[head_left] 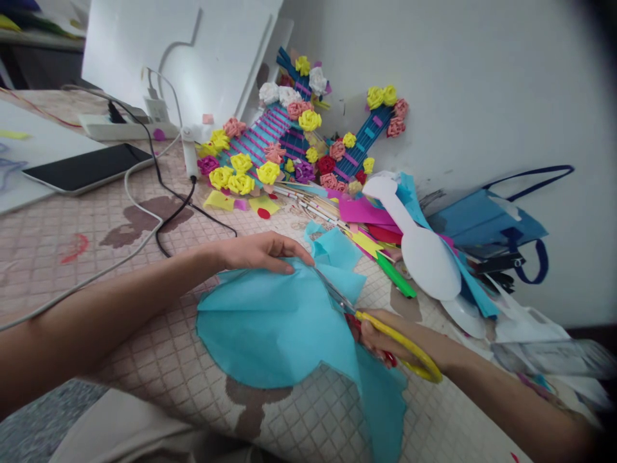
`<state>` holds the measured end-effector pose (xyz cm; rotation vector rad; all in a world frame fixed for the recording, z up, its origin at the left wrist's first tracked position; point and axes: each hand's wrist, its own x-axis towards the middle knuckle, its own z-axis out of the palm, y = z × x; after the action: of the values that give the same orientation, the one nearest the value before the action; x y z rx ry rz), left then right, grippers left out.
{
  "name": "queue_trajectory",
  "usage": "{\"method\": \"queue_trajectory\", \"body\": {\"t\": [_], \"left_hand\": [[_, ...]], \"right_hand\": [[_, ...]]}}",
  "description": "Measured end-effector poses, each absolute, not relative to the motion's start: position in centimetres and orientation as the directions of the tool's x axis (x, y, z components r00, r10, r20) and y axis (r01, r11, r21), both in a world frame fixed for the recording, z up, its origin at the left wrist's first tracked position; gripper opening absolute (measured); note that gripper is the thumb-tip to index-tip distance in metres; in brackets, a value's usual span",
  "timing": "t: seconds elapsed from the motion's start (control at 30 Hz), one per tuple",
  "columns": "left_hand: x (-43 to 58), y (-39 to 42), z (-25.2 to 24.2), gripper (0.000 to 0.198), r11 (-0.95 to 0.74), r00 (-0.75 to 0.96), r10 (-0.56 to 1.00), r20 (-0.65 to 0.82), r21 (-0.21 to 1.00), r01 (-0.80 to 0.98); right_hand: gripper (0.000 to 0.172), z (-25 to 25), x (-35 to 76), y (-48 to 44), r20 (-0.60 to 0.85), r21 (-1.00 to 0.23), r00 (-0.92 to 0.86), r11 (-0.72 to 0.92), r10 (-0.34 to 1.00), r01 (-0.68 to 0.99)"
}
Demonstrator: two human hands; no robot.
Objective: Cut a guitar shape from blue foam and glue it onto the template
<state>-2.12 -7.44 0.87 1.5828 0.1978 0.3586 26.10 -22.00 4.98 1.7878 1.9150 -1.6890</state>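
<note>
A sheet of light blue crepe-like paper (274, 321) lies on the patterned tablecloth in front of me, its lower left edge rounded. My left hand (263, 252) grips the upper edge of this sheet, thumb and fingers close together on it. In my right hand (376, 334) is a pair of scissors (402, 344) with one yellow and one red handle loop. The blades point up and left into the paper, just right of my left fingertips. Cut pieces of the same blue paper (337, 247) lie beyond the blades.
Paper-flower guitar shapes (270, 138) lean at the back. A white guitar-shaped cutout (429, 257), a green cutter-like tool (395, 275) and coloured paper lie right of centre. A blue bag (486, 218) stands far right. Cables, a power strip (120, 128) and a tablet (89, 167) occupy the left.
</note>
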Motion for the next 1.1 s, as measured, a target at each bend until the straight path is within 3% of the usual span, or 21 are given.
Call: {"method": "queue_trajectory", "body": {"t": [0.5, 1.1], "left_hand": [[-2.3, -7.3, 1.1, 0.035, -0.073, 0.936, 0.337, 0.105, 0.994, -0.085], [-2.5, -7.4, 1.3, 0.036, -0.134, 0.934, 0.335, 0.127, 0.987, -0.086]], "right_hand": [[0.051, 4.6, 26.4, -22.4, -0.603, -0.684, -0.350, -0.239, 0.717, 0.690], [0.053, 3.9, 26.4, -23.4, -0.609, -0.728, -0.330, -0.342, 0.722, 0.595]]}}
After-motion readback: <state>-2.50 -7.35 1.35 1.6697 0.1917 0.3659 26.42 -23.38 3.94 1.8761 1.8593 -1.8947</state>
